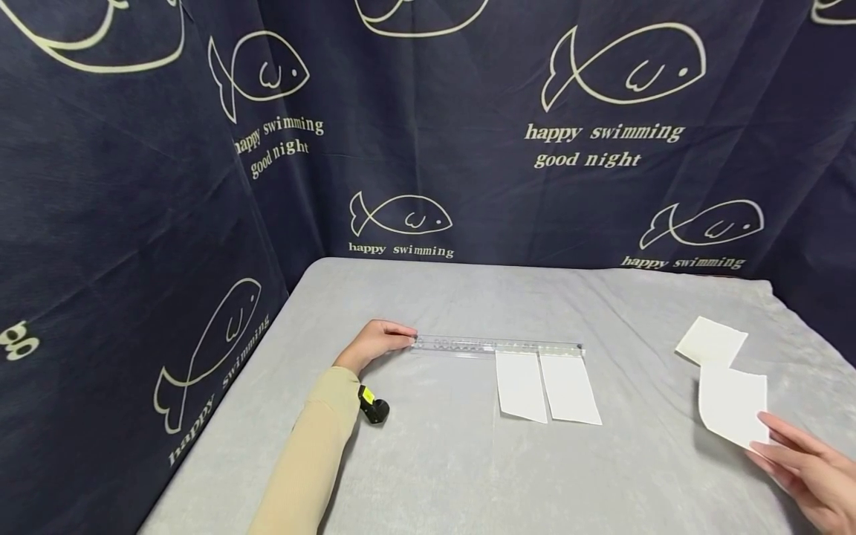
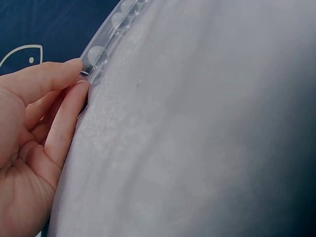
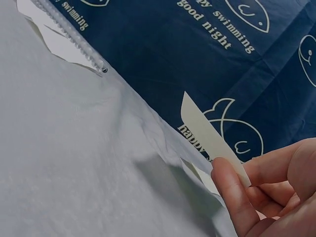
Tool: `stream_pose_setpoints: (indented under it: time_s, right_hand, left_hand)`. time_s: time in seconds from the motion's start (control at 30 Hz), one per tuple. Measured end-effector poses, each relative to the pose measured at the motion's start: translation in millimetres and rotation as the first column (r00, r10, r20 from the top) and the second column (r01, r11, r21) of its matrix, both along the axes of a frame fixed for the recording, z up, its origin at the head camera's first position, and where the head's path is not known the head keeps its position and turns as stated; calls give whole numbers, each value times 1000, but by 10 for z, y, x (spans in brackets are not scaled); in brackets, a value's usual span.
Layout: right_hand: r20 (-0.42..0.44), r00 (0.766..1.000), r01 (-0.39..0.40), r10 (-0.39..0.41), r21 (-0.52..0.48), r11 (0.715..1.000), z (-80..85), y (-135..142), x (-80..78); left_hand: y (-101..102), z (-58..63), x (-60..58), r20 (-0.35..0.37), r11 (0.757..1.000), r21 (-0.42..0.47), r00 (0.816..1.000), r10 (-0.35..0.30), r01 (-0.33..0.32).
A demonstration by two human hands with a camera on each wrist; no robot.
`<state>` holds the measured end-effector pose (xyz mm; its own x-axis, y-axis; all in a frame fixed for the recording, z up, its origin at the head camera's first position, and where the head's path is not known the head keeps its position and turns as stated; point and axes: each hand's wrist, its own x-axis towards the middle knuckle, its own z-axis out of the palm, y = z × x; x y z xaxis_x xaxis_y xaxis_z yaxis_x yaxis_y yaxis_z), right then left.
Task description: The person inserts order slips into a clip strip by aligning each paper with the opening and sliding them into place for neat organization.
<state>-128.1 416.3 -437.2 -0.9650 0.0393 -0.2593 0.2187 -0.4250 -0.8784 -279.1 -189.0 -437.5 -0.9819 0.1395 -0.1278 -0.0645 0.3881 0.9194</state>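
Right grip point(image 1: 805, 472) pinches a white card point(image 1: 732, 405) above the right side of the counter point(image 1: 428, 461); the clear ruler point(image 1: 461, 345) lies leftward, long axis roughly parallel to the counter's far edge; left grip point(image 1: 374, 343) pinches its left end; two cards point(image 1: 571, 390) adjoin its right end.

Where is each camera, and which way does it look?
Head: on the head, facing forward and down at the table; left sleeve, left grip, right grip show.
Left wrist: worn there, facing the left grip, pinching a clear strip.
Right wrist: worn there, facing the right grip, holding paper.
Both wrist views share the clear strip.
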Motion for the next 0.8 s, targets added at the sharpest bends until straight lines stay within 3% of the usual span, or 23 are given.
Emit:
stream_pose_setpoints:
  time_s: [0.23,0.5,0.8]
  right_hand:
    - [-78,996,-48,43,-71,996,19,-70,18]
    - [-124,989,-83,74,-62,995,-63,-90,-24]
    - [-146,986,-95,84,-69,993,-8,-196,-54]
  left_hand:
    - [-5,-17,-6,7,1000,-3,1000,4,-4]
    - [-1,-7,2,3,1000,-12,1000,7,-7]
    - [5,-2,-8,-2,1000,-10,1000,10,-10]
